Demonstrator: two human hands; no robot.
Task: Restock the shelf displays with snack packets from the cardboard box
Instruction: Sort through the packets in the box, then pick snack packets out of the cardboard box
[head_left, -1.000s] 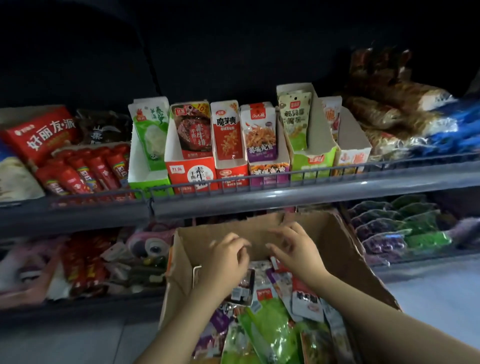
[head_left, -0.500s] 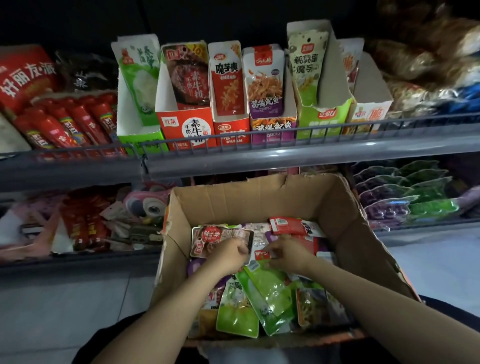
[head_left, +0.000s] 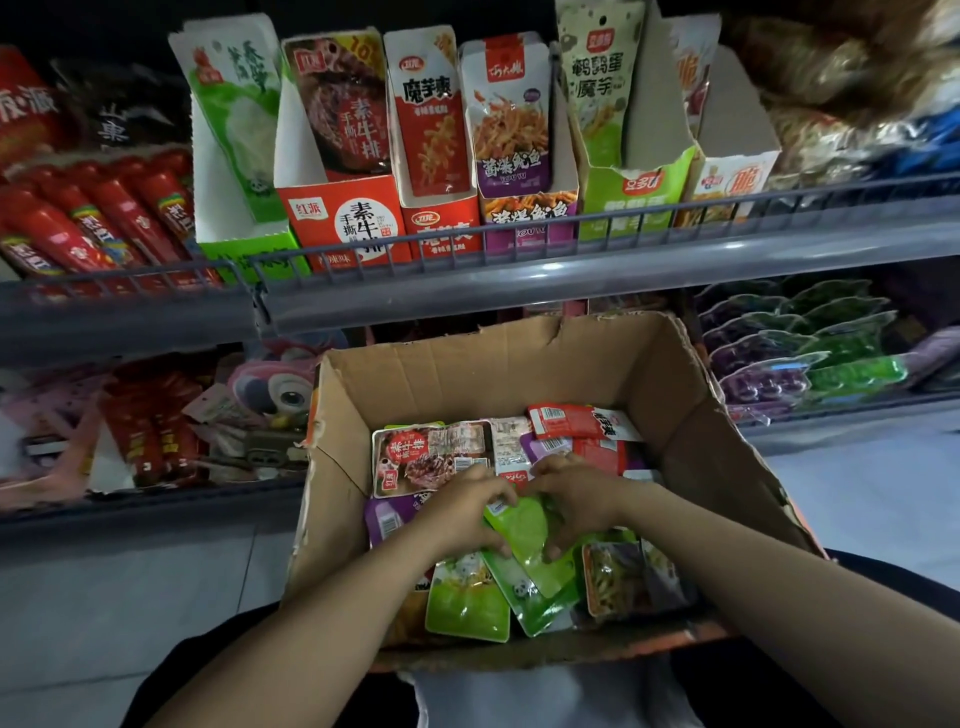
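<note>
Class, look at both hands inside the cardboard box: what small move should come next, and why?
Probably lift the bright green snack packet out of the brown cardboard box. The left hand and right hand both curl round it, and the green display carton on the grey metal shelf shows matching packets.

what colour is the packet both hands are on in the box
Bright green packet, under the left hand and right hand; head view.
</note>
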